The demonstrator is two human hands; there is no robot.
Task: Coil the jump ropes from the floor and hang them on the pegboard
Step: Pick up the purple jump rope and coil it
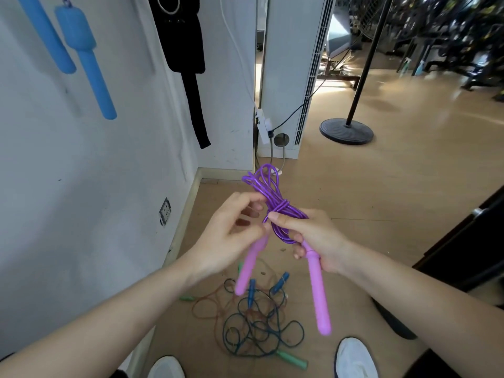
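Observation:
A purple jump rope (268,192) is coiled into a bundle with one strand wrapped around its middle. Its two pink handles (319,290) hang down below my hands. My right hand (308,237) grips the lower part of the coil, thumb pressing at the wrap, with one handle running under the palm. My left hand (231,233) pinches the rope at the wrap, beside the top of the other handle. On the floor below lies a tangle of ropes (256,326), dark teal and brown, with blue and green handles.
Blue jump-rope handles (84,58) and a black strap (188,50) hang on the white wall at left. A black stand with a round base (346,130) sits on the wood floor at right. My white shoes (354,358) are at the bottom edge.

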